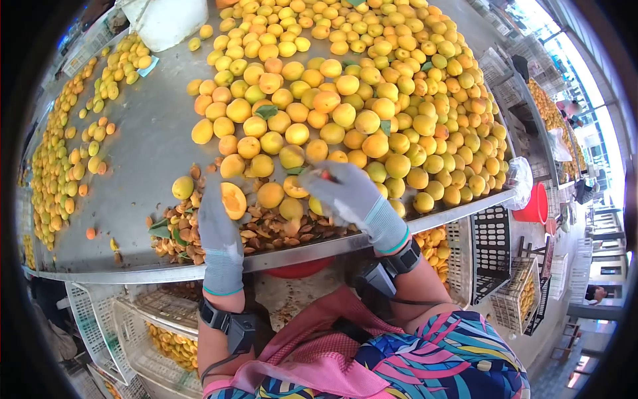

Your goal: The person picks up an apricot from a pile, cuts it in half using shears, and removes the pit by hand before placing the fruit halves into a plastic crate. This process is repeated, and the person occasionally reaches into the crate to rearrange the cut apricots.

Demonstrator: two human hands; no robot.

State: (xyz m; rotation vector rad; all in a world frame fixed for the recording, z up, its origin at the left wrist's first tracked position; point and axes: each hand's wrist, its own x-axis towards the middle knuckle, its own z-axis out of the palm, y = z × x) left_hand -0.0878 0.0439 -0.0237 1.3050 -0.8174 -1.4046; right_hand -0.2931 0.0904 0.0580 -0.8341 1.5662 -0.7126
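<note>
My left hand [220, 223], in a grey glove, holds a cut apricot half [233, 201] at its inner side, with the hollow cut face showing. My right hand [342, 190], also gloved, is curled with its fingertips smeared by motion. A small dark and red bit of something shows at its fingers, too blurred to name. Below and between the hands lies a heap of brown apricot pits [266, 236]. Whole apricots [271, 195] sit just beyond it, and a large pile of apricots [412, 106] spreads behind my right hand.
The metal table [153, 133] has a raised front rim. More apricots [56, 173] lie along its left side, and a white container [166, 23] stands at the back. Crates [156, 332] with apricot pieces sit under the front edge. A red bucket [531, 205] is at the right.
</note>
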